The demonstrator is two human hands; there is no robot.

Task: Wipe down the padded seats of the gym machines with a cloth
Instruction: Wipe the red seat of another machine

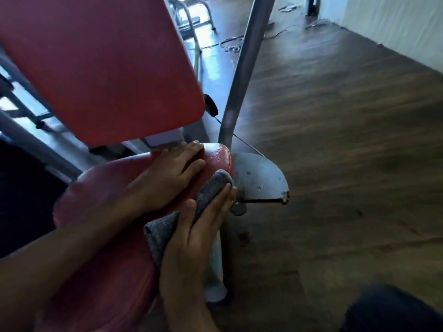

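Observation:
A red padded seat (103, 188) of a gym machine fills the lower left, with its red padded backrest (100, 65) tilted above it. My left hand (167, 173) rests flat on the seat's top near its far right corner, fingers straight. My right hand (196, 226) presses a grey cloth (208, 190) against the seat's right side edge with straight fingers, the thumb lying on the cloth. Part of the cloth (159, 233) hangs out below the palm.
A grey steel post (242, 58) rises just right of the seat. A curved metal plate (259, 176) with a bolt juts out beside the cloth. A white support leg (215, 271) stands under the seat. Wood floor (335, 152) spreads right; more machine frames (191, 17) stand behind.

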